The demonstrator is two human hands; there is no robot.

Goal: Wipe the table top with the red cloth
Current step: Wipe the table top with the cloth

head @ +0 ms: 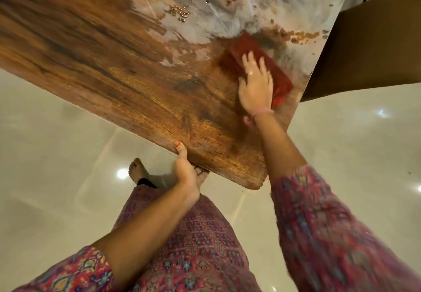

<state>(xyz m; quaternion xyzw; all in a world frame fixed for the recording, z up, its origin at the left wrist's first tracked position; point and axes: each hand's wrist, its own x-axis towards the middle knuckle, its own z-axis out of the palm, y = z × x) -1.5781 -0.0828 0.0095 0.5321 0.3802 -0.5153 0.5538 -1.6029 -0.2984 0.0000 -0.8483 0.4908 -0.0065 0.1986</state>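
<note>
Right hand (255,84) presses flat on the red cloth (257,64) near the table (114,64) right edge, while left hand (185,168) clamps the near edge, apparently for bracing

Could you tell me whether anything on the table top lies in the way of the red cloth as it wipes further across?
Nothing solid shows. The right hand presses the cloth flat on the table top. Ahead lie only water droplets and a wet sheen. The left hand grips the near edge, clear of the cloth.

No text, label, brand, number or sign can be read anywhere in view.
</note>
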